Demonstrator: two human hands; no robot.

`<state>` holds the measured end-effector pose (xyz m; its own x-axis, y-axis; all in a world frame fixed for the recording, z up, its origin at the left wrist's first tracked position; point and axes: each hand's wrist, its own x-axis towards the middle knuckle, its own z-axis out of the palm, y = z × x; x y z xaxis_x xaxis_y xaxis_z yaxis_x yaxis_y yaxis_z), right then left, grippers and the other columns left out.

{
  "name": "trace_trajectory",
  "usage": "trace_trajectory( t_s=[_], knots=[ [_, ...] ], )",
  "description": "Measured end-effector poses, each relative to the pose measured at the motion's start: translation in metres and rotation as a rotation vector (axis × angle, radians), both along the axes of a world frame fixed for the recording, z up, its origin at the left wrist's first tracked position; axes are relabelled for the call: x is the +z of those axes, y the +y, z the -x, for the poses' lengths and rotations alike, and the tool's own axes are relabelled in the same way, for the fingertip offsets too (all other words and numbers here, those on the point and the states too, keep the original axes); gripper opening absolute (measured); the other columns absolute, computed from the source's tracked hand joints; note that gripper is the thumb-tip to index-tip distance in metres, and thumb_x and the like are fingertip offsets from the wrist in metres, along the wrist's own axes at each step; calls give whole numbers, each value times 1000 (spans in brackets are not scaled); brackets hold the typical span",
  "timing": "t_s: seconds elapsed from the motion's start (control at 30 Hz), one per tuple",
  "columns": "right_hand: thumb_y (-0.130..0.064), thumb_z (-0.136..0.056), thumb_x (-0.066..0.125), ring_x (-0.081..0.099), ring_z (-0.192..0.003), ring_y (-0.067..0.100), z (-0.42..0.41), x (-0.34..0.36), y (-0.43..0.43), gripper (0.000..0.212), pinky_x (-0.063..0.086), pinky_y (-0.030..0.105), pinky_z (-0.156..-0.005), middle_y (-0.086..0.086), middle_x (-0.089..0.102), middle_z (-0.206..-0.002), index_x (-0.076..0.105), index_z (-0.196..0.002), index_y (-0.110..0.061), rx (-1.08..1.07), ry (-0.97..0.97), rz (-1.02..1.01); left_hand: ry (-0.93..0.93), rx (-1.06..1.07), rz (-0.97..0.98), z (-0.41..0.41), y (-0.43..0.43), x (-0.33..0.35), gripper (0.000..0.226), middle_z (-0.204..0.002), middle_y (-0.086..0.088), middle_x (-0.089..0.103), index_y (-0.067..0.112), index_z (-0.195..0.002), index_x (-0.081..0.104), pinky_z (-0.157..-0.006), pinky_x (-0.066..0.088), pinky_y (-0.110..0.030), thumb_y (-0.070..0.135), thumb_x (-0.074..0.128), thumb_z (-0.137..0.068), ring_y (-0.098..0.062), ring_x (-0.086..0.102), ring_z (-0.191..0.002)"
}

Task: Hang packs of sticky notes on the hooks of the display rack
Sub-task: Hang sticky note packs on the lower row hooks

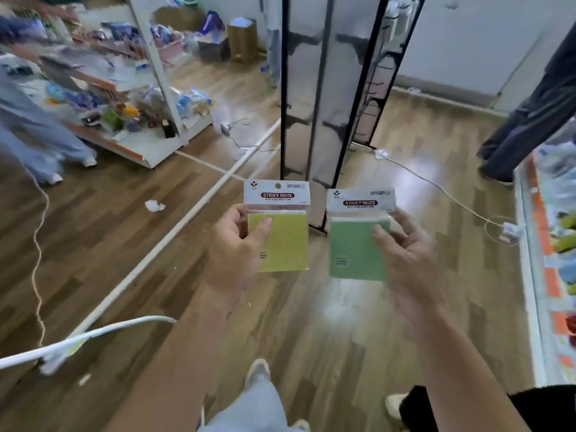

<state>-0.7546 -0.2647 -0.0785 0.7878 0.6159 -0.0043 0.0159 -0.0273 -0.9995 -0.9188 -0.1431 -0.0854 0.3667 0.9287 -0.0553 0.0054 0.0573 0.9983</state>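
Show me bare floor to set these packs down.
Bare floor lies below the yellow pack and green pack, between the white pole and the right shelf. The left shelf is cluttered; a cable crosses by the black frame.

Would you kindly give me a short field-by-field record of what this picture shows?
left hand: holds yellow pack, thumb on its front
right hand: holds green pack, thumb on its front
pack pose: both upright, side by side, apart, headers reading STICKY NOTE
progress: neither pack hung yet
floor: wood, with crumpled paper and a cable
ahead: black frame standing on the floor
others: legs of two people, far left and far right
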Motion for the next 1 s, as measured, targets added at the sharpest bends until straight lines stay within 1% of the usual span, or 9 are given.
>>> trace_trajectory(
  t_s=[0.13, 0.23, 0.33, 0.43, 0.57, 0.67, 0.8, 0.9, 1.0],
  knots=[
    [-1, -95, 53, 63, -67, 0, -75, -10, 47, 36, 52, 22, -61, -18, 72, -73, 67, -93, -35, -67, 9, -6, -8, -91, 22, -86, 62, -13, 14, -91, 4, 75, 19, -101, 62, -76, 56, -38, 15, 67, -89, -13, 71, -85],
    [-2, -95, 53, 61, -67, -1, -133, -15, 90, 30, 48, 16, -57, -16, 72, -77, 65, -112, -23, -132, -13, 8, -5, -134, -1, -153, 114, -17, 24, -97, -2, 75, 22, -99, 64, -85, 56, -49, 29, 66, -76, -23, 71, -92],
    [-3, -95, 53, 64, -72, 4, -191, -7, 132, 33, 50, 21, -61, -13, 73, -81, 64, -119, -22, -188, -21, 16, 9, -214, -17, -217, 165, -13, 17, -96, -1, 75, 21, -100, 65, -86, 56, -52, 24, 68, -83, -22, 71, -91],
    [-6, -95, 55, 66, -73, 4, -249, 4, 168, 36, 52, 29, -68, -13, 73, -80, 60, -128, -18, -286, -42, -5, -6, -304, -50, -283, 211, -4, 14, -95, 0, 75, 19, -100, 64, -82, 58, -47, 23, 66, -86, -19, 71, -90],
    [-5, -96, 54, 68, -74, 5, -322, 9, 201, 32, 54, 30, -68, -13, 74, -82, 60, -122, -21, -333, -21, -24, -5, -389, -104, -369, 250, 3, 13, -97, 0, 74, 23, -100, 59, -75, 57, -33, 13, 63, -93, -14, 71, -88],
    [-4, -96, 53, 69, -74, 4, -380, 5, 220, 29, 52, 32, -73, -15, 74, -83, 61, -110, -29, -342, -31, -23, 29, -425, -165, -433, 271, 2, 21, -98, 2, 75, 29, -105, 53, -79, 58, -41, 14, 62, -94, -14, 71, -89],
    [-3, -96, 53, 70, -78, 7, -475, -4, 246, 29, 54, 35, -77, -10, 75, -86, 61, -114, -25, -313, -39, -30, 50, -361, -253, -527, 295, -3, 41, -98, 17, 74, 41, -118, 43, -81, 58, -45, 20, 65, -91, -8, 70, -92],
    [-2, -95, 53, 68, -75, 1, -555, -3, 267, 34, 53, 20, -68, -16, 74, -81, 59, -113, -30, -283, -43, -40, 59, -322, -325, -597, 305, -2, 60, -100, 19, 69, 42, -134, 31, -75, 56, -25, 11, 61, -93, -1, 67, -90],
    [-6, -95, 55, 67, -78, 5, -632, 4, 294, 50, 52, 30, -75, -7, 74, -88, 45, -137, -31, -217, -80, 14, 156, -242, -457, -660, 320, 4, 58, -111, 15, 61, 46, -127, 36, -81, 49, -18, 5, 57, -93, -5, 61, -96]
  ],
)
